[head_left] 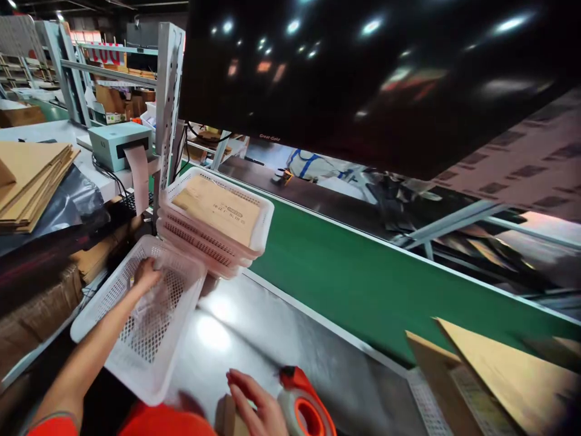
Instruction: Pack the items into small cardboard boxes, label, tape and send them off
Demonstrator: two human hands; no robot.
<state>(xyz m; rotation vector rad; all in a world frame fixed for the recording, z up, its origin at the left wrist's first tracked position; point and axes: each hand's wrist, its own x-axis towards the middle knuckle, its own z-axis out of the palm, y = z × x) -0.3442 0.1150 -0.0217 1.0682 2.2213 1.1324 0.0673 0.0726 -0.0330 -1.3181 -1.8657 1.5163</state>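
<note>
My left hand (147, 275) reaches into a white plastic basket (181, 345) with perforated walls. Its fingers are closed on what looks like a clear plastic bag (157, 306), blurred against the mesh floor. At the bottom of the view, my right hand (258, 402) has its fingers stretched out over a small cardboard box (233, 418), which is mostly cut off and partly covered by the hand. Just right of that hand lies an orange tape dispenser (304, 399) with a roll of clear tape.
Stacked white baskets (204, 239) hold a flat cardboard parcel (218, 209). A green conveyor belt (336, 260) runs behind the metal table (254, 315). Overhead hangs a large dark monitor (345, 79). Cardboard sheets (508, 369) stand at right; a label printer (120, 145) is at left.
</note>
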